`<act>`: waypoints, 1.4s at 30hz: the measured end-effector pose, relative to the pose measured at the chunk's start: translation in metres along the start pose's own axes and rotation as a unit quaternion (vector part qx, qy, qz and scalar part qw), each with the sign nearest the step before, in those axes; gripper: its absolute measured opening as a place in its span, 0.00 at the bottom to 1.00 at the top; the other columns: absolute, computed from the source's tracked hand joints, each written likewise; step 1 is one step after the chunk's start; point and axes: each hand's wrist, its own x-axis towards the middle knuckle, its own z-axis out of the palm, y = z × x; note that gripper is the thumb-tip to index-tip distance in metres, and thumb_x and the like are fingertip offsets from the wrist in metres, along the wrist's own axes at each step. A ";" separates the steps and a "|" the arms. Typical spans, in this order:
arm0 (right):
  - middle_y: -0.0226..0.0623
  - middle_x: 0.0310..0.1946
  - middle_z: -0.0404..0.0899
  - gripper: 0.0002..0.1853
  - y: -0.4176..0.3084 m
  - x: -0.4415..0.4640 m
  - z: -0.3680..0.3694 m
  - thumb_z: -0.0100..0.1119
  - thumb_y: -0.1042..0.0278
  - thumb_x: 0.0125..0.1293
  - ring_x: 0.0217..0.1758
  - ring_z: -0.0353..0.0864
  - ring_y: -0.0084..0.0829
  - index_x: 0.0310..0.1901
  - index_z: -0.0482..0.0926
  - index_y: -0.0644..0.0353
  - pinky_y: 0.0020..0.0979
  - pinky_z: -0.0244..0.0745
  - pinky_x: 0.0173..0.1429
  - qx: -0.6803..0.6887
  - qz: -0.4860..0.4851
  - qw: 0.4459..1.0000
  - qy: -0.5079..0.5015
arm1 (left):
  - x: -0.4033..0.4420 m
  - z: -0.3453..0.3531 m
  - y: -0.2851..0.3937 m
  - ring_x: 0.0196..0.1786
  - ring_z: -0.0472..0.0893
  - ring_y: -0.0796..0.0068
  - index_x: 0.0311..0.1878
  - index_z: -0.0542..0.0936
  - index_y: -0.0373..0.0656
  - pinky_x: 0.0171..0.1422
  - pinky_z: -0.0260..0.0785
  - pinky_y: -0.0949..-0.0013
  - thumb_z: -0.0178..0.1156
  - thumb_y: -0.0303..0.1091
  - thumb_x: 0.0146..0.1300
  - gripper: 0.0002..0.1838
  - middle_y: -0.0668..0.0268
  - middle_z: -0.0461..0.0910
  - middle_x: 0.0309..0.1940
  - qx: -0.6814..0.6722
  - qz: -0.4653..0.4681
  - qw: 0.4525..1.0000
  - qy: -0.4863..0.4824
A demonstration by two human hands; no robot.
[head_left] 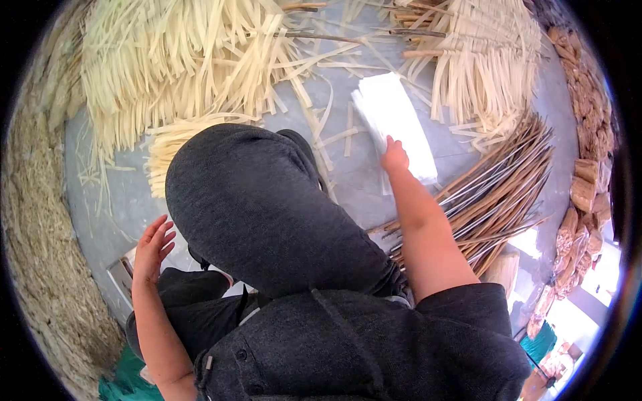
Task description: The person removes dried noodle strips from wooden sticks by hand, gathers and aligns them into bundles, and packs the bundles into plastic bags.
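A stack of thin white sheets [401,110], very bright, lies on the grey floor ahead of me. My right hand [395,158] is at its lower left part, fingers closed on the edge; the thumb side is partly hidden. My left hand [154,247] hangs beside my left knee with its fingers apart and nothing in it. Pale flat strips hanging on sticks form a big pile [180,67] at the upper left. A smaller pile of such strips [485,73] lies at the upper right.
A bundle of thin brown sticks [495,194] lies to the right of my right arm. Loose pale strips [321,123] are scattered on the floor [361,194]. Rough fibrous material [40,220] lines the left side, and wrapped brown packets [584,184] stand along the right.
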 end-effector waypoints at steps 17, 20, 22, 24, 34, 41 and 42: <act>0.44 0.48 0.73 0.20 -0.006 -0.028 0.016 0.66 0.50 0.57 0.53 0.77 0.44 0.45 0.78 0.54 0.42 0.75 0.53 0.088 0.017 0.996 0.011 | 0.007 0.009 0.005 0.56 0.76 0.76 0.66 0.71 0.49 0.58 0.68 0.70 0.54 0.42 0.71 0.22 0.69 0.76 0.58 0.052 0.015 0.998 -0.030; 0.43 0.41 0.79 0.16 0.013 -0.006 0.035 0.65 0.54 0.58 0.46 0.80 0.41 0.41 0.80 0.56 0.40 0.75 0.50 0.154 -0.008 0.987 0.035 | 0.005 0.009 0.004 0.56 0.76 0.76 0.66 0.71 0.50 0.59 0.68 0.70 0.55 0.43 0.70 0.23 0.70 0.77 0.58 0.050 0.010 0.998 -0.021; 0.42 0.36 0.82 0.13 0.020 0.007 0.042 0.64 0.57 0.59 0.42 0.82 0.40 0.39 0.82 0.57 0.39 0.76 0.48 0.224 -0.031 0.973 0.055 | 0.004 0.010 0.006 0.56 0.76 0.76 0.66 0.71 0.50 0.59 0.68 0.69 0.55 0.43 0.70 0.23 0.70 0.77 0.58 0.059 0.000 0.998 -0.014; 0.41 0.29 0.84 0.11 0.023 0.011 0.044 0.63 0.60 0.58 0.34 0.82 0.38 0.35 0.83 0.59 0.36 0.76 0.43 0.326 -0.050 0.940 0.092 | 0.005 0.010 0.005 0.56 0.76 0.76 0.66 0.71 0.50 0.59 0.68 0.69 0.55 0.43 0.70 0.23 0.70 0.77 0.58 0.067 -0.011 0.998 -0.008; 0.26 0.22 0.77 0.09 0.025 -0.023 -0.027 0.68 0.64 0.59 0.27 0.73 0.19 0.27 0.79 0.57 0.25 0.71 0.33 0.516 0.041 0.850 -0.096 | 0.004 0.017 0.016 0.56 0.76 0.75 0.66 0.71 0.50 0.60 0.68 0.68 0.55 0.45 0.70 0.24 0.69 0.76 0.58 0.075 0.020 0.997 -0.022; 0.29 0.28 0.82 0.09 0.042 -0.032 -0.042 0.67 0.62 0.61 0.31 0.80 0.21 0.34 0.81 0.58 0.25 0.73 0.34 0.604 0.015 0.792 -0.089 | -0.005 0.023 0.031 0.59 0.75 0.72 0.67 0.70 0.51 0.60 0.68 0.66 0.55 0.47 0.70 0.25 0.69 0.75 0.59 0.106 0.046 0.993 -0.032; 0.30 0.28 0.82 0.09 0.043 -0.032 -0.048 0.67 0.62 0.60 0.31 0.81 0.22 0.35 0.82 0.59 0.26 0.74 0.35 0.567 0.016 0.821 -0.070 | -0.006 0.021 0.032 0.59 0.75 0.72 0.67 0.70 0.51 0.60 0.68 0.66 0.55 0.47 0.70 0.25 0.69 0.75 0.59 0.104 0.051 0.993 -0.031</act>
